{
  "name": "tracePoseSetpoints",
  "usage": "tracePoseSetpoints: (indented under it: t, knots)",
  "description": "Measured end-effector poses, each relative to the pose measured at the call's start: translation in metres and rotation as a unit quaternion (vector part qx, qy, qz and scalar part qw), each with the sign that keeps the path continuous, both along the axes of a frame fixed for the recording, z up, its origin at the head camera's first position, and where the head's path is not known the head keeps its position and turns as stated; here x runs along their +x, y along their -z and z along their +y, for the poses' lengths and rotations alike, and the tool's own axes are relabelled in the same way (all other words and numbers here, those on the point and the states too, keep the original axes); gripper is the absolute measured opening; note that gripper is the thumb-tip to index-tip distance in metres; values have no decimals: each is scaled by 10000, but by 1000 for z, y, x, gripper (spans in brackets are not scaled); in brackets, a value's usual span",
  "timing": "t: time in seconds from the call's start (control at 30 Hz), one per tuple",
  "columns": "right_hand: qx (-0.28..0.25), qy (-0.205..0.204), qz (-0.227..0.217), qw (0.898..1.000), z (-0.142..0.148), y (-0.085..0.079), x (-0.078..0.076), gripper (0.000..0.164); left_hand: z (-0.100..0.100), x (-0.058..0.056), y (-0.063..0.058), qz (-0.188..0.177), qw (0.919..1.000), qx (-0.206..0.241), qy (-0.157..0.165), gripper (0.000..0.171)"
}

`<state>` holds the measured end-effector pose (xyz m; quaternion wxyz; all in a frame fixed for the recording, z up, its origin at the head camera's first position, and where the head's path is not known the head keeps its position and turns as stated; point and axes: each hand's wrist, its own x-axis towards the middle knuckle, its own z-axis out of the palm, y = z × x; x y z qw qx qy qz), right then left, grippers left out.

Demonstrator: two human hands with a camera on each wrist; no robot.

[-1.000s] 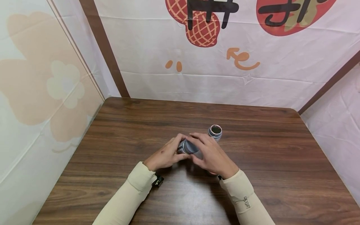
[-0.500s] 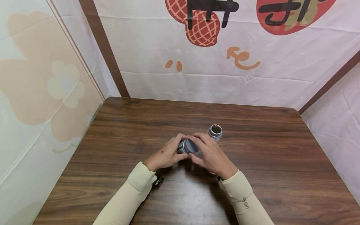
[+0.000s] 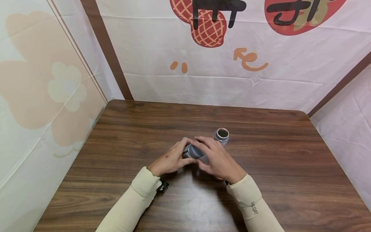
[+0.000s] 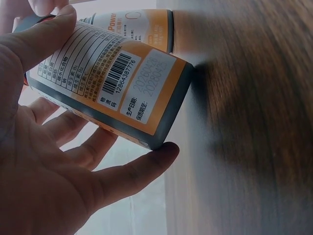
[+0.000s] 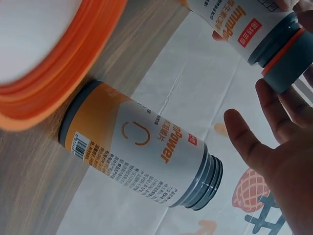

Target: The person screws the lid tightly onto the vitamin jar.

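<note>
My left hand [image 3: 171, 158] grips a grey bottle [image 4: 107, 78] with a white and orange label, tilted toward my right hand. Its base edge is low over the table in the left wrist view. Fingers and thumb of my right hand [image 3: 217, 158] hold the dark grey cap [image 3: 197, 152] of this bottle. An orange ring shows between cap and neck in the right wrist view. Just behind my right hand stands a second bottle [image 5: 142, 147] of the same kind, upright and uncapped, its threaded neck bare.
A round orange-edged piece with a white inside [image 5: 100, 44] is close to the right wrist camera. The brown wooden table [image 3: 145, 122] ends at a printed cloth backdrop [image 3: 156, 87], with another cloth wall [image 3: 26, 161] at the left.
My right hand shifts slightly left over the cap, then back right, fingers staying around it. Left hand, held bottle and standing bottle keep their places.
</note>
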<state>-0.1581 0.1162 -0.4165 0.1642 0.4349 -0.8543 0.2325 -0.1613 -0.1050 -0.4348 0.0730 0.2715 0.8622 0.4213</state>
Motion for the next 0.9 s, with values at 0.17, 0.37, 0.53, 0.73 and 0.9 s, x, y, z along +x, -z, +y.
tracePoseSetpoints:
  t: [0.17, 0.37, 0.53, 0.73, 0.9]
  knots:
    - [15, -3, 35, 10000, 0, 0, 0, 68, 0, 0, -1, -29, 10000, 2, 11, 49]
    - [-29, 62, -11, 10000, -1, 0, 0, 64, 0, -1, 0, -11, 10000, -3, 35, 51]
    - [-69, 110, -45, 9999, -1, -1, 0, 61, 0, -1, 1, -8, 10000, 38, 42, 52]
    - [-170, 180, -32, 9997, -1, 1, 0, 60, 1, -2, 2, -25, 10000, 38, 30, 53]
    - [-155, 179, 7, 9997, -1, 2, -1, 63, 1, -3, 2, -63, 10000, 36, -2, 52]
